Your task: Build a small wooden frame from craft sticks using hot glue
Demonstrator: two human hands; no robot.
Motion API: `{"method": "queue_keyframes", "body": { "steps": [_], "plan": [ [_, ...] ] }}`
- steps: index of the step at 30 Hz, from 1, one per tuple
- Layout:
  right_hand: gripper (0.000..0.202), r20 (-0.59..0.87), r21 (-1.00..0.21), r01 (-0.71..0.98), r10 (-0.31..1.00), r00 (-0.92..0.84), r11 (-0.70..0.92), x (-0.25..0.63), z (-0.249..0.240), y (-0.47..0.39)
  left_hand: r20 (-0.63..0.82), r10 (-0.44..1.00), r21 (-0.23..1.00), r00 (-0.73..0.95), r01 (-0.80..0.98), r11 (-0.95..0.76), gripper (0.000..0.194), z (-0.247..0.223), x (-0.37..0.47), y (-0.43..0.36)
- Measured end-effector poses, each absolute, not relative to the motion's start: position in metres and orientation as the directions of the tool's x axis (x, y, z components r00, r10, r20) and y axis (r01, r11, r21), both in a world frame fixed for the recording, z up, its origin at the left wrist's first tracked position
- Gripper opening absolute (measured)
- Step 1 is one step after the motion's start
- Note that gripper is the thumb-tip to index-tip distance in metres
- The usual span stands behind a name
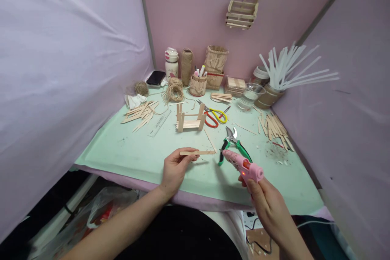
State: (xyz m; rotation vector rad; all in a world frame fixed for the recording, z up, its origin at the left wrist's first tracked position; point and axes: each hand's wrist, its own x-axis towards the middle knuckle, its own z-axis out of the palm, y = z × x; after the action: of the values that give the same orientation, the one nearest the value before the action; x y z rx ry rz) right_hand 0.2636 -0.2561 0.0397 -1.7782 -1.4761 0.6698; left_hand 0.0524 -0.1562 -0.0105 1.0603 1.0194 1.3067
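Note:
Between thumb and fingers, my left hand (176, 169) pinches a wooden craft stick (204, 153), held level above the table's front half. A pink hot glue gun (243, 165) is gripped in my right hand (268, 197), its nozzle close to the stick's right end. An orange light glows on the gun's side. Just behind it lie green-handled pruning shears (233, 141) with their blades apart. Farther back stands a small frame built of craft sticks (191, 118). One thin stick (210, 141) lies between the frame and the shears.
Scissors (215, 116), a clear ruler (160, 123) and loose stick piles (276, 130) lie around the frame. Twine (174, 90), a pen cup (198, 85), a bottle (172, 64), a plastic cup (249, 96) and a pot of white glue sticks (269, 95) line the back.

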Motion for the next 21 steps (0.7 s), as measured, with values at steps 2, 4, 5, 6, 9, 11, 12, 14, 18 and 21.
{"method": "queue_keyframes", "body": {
  "steps": [2,4,5,6,9,11,12,14,18,21],
  "plan": [
    [0.051,0.055,-0.819,0.567,0.972,0.229,-0.087,0.263,0.039,-0.257,0.011,1.000,0.971,0.012,-0.239,-0.008,0.017,-0.011,0.053,-0.156],
    [0.055,0.042,-0.852,0.518,0.976,0.211,-0.076,0.260,0.039,-0.258,0.000,1.000,0.968,0.010,-0.251,0.003,0.016,-0.011,0.054,-0.156],
    [0.057,0.027,-0.866,0.495,0.982,0.187,-0.070,0.257,0.040,-0.258,-0.006,1.000,0.967,0.012,-0.255,0.009,0.016,-0.011,0.054,-0.156],
    [0.058,0.014,-0.877,0.475,0.987,0.158,-0.064,0.253,0.040,-0.258,-0.011,1.000,0.967,0.016,-0.254,0.015,0.015,-0.010,0.054,-0.156],
    [0.058,-0.006,-0.895,0.444,0.997,0.072,-0.037,0.241,0.043,-0.255,-0.011,1.000,0.973,0.028,-0.231,0.017,0.013,-0.010,0.053,-0.157],
    [0.057,-0.002,-0.901,0.434,1.000,0.018,-0.010,0.233,0.045,-0.253,0.012,0.999,0.978,0.045,-0.210,-0.002,0.012,-0.011,0.052,-0.157],
    [0.056,-0.001,-0.902,0.431,1.000,-0.006,0.002,0.230,0.046,-0.252,0.029,0.998,0.980,0.059,-0.201,-0.017,0.012,-0.012,0.051,-0.158],
    [0.053,0.002,-0.901,0.434,0.999,-0.036,0.018,0.225,0.048,-0.250,0.066,0.994,0.983,0.087,-0.177,-0.050,0.013,-0.014,0.050,-0.159],
    [0.052,0.034,-0.886,0.461,0.998,-0.045,0.051,0.221,0.052,-0.249,0.111,0.989,0.988,0.101,-0.114,-0.100,0.014,-0.018,0.050,-0.160],
    [0.051,0.040,-0.883,0.466,0.998,-0.040,0.054,0.221,0.051,-0.249,0.132,0.986,0.988,0.097,-0.096,-0.123,0.013,-0.019,0.050,-0.160]
  ]
}}
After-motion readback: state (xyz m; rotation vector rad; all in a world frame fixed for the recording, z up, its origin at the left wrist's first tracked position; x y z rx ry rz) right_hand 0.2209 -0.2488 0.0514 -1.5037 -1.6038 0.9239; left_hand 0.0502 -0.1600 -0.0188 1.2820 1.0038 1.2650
